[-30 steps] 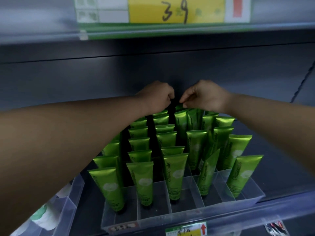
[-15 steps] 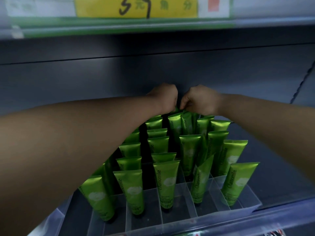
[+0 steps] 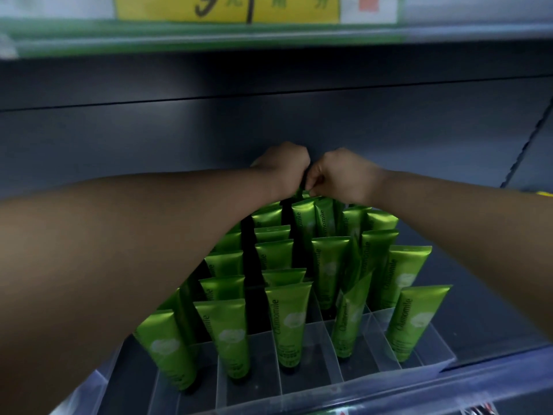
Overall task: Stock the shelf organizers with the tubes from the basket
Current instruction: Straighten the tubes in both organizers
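Several green tubes (image 3: 287,319) marked Chamomile stand cap-down in rows inside a clear plastic shelf organizer (image 3: 311,381) with lane dividers. Both arms reach to the back of the shelf. My left hand (image 3: 284,166) and my right hand (image 3: 341,175) are side by side, knuckles almost touching, fingers curled down onto the top edge of a green tube (image 3: 302,194) in the rearmost row. My right thumb and finger pinch that edge. The left hand's fingers are hidden behind its knuckles. One tube (image 3: 350,310) in a right-hand lane leans sideways. The basket is out of view.
A dark back wall (image 3: 179,136) closes the shelf right behind the hands. The shelf above carries a yellow price label (image 3: 227,7) on a green strip. Another clear organizer (image 3: 86,393) sits at the lower left. The shelf's front rail (image 3: 449,381) runs below.
Both hands have closed together and dropped slightly onto the back-row tube. The view has tilted down and drifted, so the shelf contents sit further right and lower.
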